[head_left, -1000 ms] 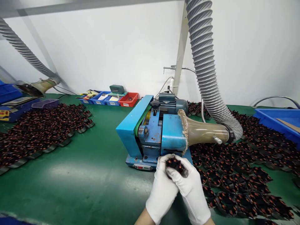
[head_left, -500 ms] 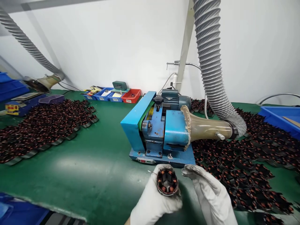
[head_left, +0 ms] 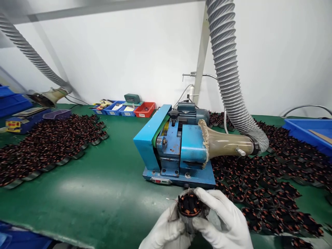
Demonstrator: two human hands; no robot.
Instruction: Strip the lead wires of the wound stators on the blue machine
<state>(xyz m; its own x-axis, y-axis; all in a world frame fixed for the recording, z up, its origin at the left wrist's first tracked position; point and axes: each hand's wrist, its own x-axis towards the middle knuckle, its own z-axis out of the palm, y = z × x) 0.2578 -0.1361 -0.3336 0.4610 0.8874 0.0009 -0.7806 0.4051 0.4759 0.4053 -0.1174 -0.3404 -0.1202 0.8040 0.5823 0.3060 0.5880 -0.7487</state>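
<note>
Between my two white-gloved hands is a motor stator (head_left: 190,205), a metal ring with black insulation and copper windings inside. It is held upright, its open end facing up towards me. My left hand (head_left: 168,228) is closed around its lower left side. On the right, my right hand (head_left: 223,218) grips it with the thumb at the front and the fingers over the far rim. A thin wire sticks out to the left of the stator. Just beyond my hands stands a blue belt sander (head_left: 171,148) with a green belt.
Many stators (head_left: 275,176) cover the right of the green table (head_left: 103,193), more (head_left: 52,145) the left. A suction nozzle (head_left: 225,143) with a grey hose (head_left: 225,62) adjoins the sander. Small blue bins and a red bin (head_left: 145,109) line the wall; a blue crate (head_left: 308,133) sits right.
My right hand has moved left and closed on the stator, which my left hand alone held before. The stator has shifted slightly right and down. The view has tilted a little.
</note>
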